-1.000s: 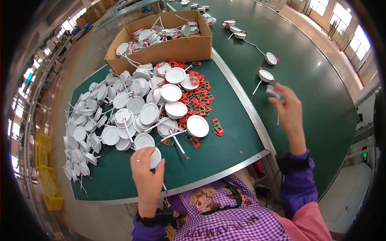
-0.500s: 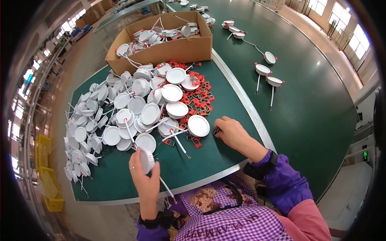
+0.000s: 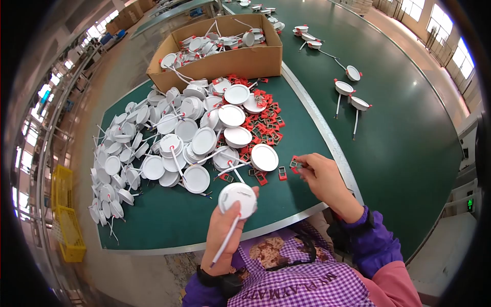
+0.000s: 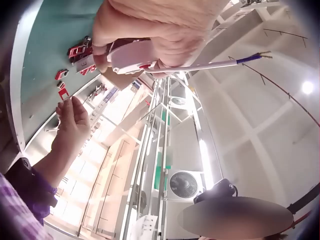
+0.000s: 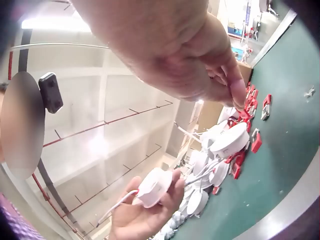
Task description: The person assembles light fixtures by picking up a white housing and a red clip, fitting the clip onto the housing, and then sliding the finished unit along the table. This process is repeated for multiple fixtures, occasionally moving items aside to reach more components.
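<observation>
My left hand [image 3: 225, 233] holds a round white downlight [image 3: 239, 198] above the table's front edge. Its back faces up, with the thumb on it and a white cable trailing down across the palm. In the left wrist view the cable [image 4: 200, 67] ends in bare wires. To the right, my right hand [image 3: 327, 181] pinches a red spring clip [image 3: 294, 163] between thumb and fingertips, low over the green table. Another red clip [image 3: 282, 174] lies just left of those fingers. Beside it rests a downlight [image 3: 265, 157] with its face up.
A big heap of white downlights [image 3: 153, 167] covers the table's left side, next to a pile of red clips [image 3: 266, 128]. Behind stands a cardboard box [image 3: 225, 64] full of downlights. Several downlights [image 3: 360, 104] with clips lie on the green surface beyond the metal rail [image 3: 319, 123].
My right hand let go of a downlight on the far green surface, came back to the table and picked up a red clip. The left hand raised its downlight and turned the back upward.
</observation>
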Motion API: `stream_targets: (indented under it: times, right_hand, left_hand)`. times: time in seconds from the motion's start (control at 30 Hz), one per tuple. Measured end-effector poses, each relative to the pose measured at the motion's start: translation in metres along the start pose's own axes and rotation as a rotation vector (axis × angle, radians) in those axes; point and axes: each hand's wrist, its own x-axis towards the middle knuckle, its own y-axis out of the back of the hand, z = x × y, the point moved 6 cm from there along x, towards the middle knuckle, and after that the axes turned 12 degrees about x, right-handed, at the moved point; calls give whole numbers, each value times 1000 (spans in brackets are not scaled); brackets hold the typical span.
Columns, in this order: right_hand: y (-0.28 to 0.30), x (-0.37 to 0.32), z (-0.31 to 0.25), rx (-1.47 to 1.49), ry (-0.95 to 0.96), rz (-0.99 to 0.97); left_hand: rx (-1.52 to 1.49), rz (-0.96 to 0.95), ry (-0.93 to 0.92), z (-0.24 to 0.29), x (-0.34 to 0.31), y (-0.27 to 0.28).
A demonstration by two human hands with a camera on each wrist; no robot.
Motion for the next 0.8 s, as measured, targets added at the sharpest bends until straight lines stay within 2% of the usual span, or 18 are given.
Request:
stream_targets:
  times: [0.07,0.13,0.17,0.23,0.27,0.3,0.37,0.53,0.6,0.7,0.8]
  right_hand:
    - [1,-6,-8,97,-30,35]
    - [-1,-12,-15,344,-44,95]
    - [-4,-15,-19,343,-44,98]
    - [-9,-19,-39,192,140,72]
    - [-10,-21,-55,61,330,83]
    - [-14,-22,-57,62,331,81]
    - [-26,-30,-68,-68,501,8]
    - [-25,-37,-65,-40,463,-87]
    - [-27,-38,-63,14,350,-190]
    - [-28,-42,-71,-155,434,-243]
    - [-27,-45,-76,-202,507,-261]
  left_hand:
    - [193,-58,29,-8,1,-9]
    - [193,-61,74,-9,-1,-23]
    - [190,-56,114,-10,-3,-29]
    - [206,-41,138,-10,-2,-33]
    - [290,-68,178,-12,-2,-34]
    - [373,-95,217,-14,-2,-35]
    - [424,-111,226,-15,-2,-37]
    - [517,-143,290,-18,-1,-29]
    - [593,-146,304,-13,0,-31]
    - [634,-159,316,-10,0,-36]
    - [656,-191,320,-5,-1,-42]
